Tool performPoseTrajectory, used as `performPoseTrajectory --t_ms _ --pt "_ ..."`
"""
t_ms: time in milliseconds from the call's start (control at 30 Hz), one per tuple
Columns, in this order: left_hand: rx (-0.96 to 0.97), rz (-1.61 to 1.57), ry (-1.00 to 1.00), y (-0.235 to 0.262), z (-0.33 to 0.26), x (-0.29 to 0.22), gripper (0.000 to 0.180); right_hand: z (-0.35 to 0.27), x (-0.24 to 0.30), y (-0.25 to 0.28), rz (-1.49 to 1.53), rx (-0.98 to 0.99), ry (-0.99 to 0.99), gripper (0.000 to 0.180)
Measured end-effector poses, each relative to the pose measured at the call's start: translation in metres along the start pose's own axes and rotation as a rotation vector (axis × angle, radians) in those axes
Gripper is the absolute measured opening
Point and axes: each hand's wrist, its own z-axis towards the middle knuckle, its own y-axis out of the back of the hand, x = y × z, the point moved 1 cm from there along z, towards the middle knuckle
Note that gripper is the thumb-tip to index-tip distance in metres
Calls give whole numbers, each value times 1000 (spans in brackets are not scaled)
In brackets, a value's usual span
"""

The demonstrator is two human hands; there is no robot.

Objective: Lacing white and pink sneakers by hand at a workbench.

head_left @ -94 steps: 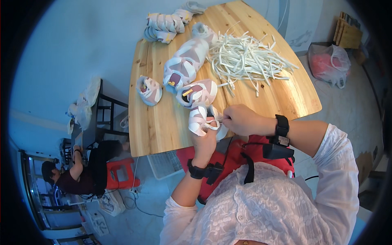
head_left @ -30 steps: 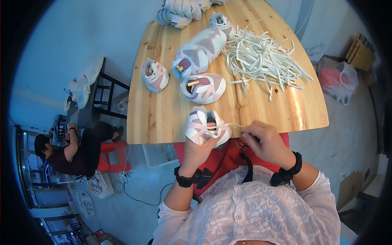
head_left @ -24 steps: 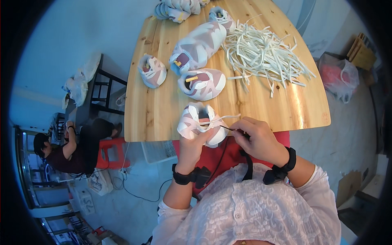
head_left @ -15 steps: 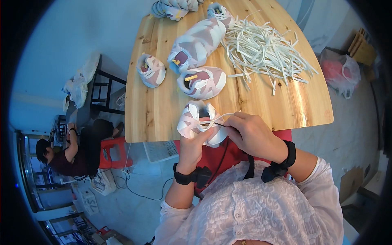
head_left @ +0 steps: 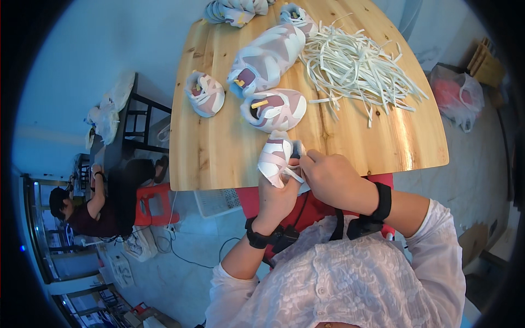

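lacing in progress: left hand (head_left: 276, 194) closed round small white-pink shoe (head_left: 277, 157) at table (head_left: 219, 158) front edge; right hand (head_left: 328, 175) pinches white lace (head_left: 292, 175). approx. 3 shoes (head_left: 273, 109) w/o laces behind, lace pile (head_left: 355, 65) remaining.

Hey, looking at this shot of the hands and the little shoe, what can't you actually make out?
Head view only:
- Shoe in the left hand: its underside is covered by the palm.
- Right hand fingertips and lace end: too small, hidden behind the shoe's tongue.
- Shoes at the top edge: cut off by the frame.
- Table far end: cut off by the frame.
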Motion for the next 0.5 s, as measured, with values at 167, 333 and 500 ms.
performPoseTrajectory --t_ms 167,333,500 --pt "35 261 -130 5 1 -14 18 -5 3 25 -3 39 31 14" --pt "18 369 -233 -6 -1 -29 19 -19 11 38 -76 50 -9 15" --pt "-108 310 -268 12 8 -33 22 -35 11 52 -132 -48 -140 16"
